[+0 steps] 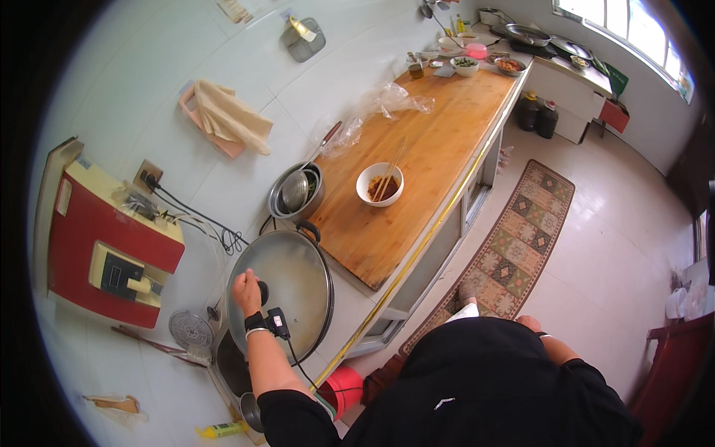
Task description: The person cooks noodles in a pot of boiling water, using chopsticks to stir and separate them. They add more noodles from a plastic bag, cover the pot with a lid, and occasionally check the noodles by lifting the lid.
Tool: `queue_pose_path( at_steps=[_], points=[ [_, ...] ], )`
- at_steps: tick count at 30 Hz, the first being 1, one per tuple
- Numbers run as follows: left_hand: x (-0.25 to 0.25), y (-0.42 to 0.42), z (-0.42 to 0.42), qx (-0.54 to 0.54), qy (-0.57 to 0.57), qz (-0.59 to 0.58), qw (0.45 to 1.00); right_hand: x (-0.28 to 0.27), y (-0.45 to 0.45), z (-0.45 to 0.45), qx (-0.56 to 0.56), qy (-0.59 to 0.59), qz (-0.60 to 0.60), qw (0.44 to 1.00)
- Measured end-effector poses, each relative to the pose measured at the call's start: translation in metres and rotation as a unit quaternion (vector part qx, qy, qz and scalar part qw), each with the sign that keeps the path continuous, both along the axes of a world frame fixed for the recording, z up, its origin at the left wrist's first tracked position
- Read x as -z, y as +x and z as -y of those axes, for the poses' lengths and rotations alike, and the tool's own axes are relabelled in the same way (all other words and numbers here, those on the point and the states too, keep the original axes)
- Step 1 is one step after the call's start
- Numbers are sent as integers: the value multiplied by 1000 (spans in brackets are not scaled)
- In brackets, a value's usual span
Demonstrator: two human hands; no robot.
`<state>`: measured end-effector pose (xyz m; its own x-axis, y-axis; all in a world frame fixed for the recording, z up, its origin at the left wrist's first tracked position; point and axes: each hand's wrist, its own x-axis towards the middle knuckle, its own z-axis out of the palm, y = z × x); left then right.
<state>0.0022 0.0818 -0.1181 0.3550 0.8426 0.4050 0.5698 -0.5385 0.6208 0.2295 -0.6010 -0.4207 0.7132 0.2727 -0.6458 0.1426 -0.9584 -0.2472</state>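
My left hand (pixel 246 290) is at the black knob (pixel 263 293) of a large glass lid (pixel 296 260), its fingers closed around the knob's side. The lid covers a wide electric pan, and its glass looks steamed over. My right hand (pixel 529 322) hangs by my side, partly hidden by my black top; nothing shows in it. Beyond the pan, a white bowl (pixel 362 190) of dark red sauce stands on a wooden board (pixel 441 139), with chopsticks (pixel 393 167) leaning in it. Next to the pan, a metal pot (pixel 273 201) holds a slotted skimmer (pixel 295 191) and some greens.
A red and cream wall appliance (pixel 78 246) is at left, cables hanging nearby. Clear plastic bags (pixel 385 103) lie along the wall. Bowls of food, including chopped greens (pixel 465 63), stand at the board's far end. Below the counter are a red bucket (pixel 343 385) and a patterned mat (pixel 516 234).
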Motion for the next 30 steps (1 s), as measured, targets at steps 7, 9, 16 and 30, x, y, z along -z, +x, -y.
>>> queue_pose_path(
  at_steps=[7,9,16,30],
  points=[
    [3,-2,-4,-2,7,-14,1000,-4,1,-1,-4,-19,-10,1000],
    [3,-2,-4,-4,13,-17,1000,-4,0,-1,1,-12,-1,1000],
    [7,-6,-9,21,3,18,1000,-7,-1,2,-25,12,14,1000],
    [-2,-4,2,-22,-14,-21,999,0,-2,7,5,45,30,999]
  ],
)
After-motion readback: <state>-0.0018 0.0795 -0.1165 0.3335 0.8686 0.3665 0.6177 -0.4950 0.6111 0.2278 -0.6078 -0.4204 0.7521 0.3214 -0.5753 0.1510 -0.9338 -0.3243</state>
